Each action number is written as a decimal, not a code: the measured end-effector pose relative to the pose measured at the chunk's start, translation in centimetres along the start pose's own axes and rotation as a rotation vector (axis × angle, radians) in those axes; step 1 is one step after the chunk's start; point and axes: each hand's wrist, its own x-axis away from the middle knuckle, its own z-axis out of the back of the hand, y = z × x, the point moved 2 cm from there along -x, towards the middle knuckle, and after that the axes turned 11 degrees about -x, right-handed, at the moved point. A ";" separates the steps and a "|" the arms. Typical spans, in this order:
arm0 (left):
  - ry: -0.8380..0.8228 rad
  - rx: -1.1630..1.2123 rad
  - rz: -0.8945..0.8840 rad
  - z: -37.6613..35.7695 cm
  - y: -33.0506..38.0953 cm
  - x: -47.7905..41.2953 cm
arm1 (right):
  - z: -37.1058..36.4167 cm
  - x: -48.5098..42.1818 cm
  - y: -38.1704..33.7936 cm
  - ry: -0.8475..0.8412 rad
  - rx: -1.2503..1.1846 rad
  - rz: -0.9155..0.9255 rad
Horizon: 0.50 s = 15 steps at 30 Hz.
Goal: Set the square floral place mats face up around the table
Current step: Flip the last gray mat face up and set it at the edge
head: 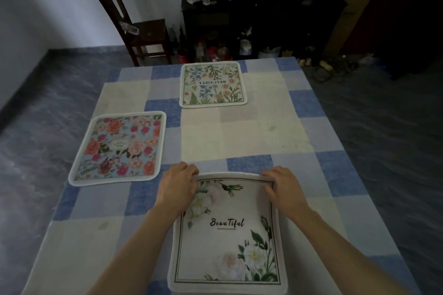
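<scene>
My left hand [178,182] has its fingers curled over the far left corner of the white-flowered mat [227,242]. My right hand [279,187] pinches the far right corner in the same way. Between them the far edge looks a little raised, while the near part of the mat lies flat on the surface [251,132] just in front of me. Its printed side is up and the word on it reads the right way round for my seat. I judge this one as good as placed: it needs only to be smoothed down and let go.

To my left the rose mat [117,148] lies flat and face up, well apart from mine. Across the surface at the far side the wildflower mat [212,84] lies face up too, its lettering turned toward that seat. A chair [134,19] stands beyond the far left corner.

So three sides look served. On the right side I see no mat, and I see no spare one to put there. Whether a fourth is meant I cannot tell.
</scene>
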 end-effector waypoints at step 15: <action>-0.075 -0.027 -0.010 -0.9 0.9 2.2 | 0.4 2.3 0.6 0.001 -0.092 0.045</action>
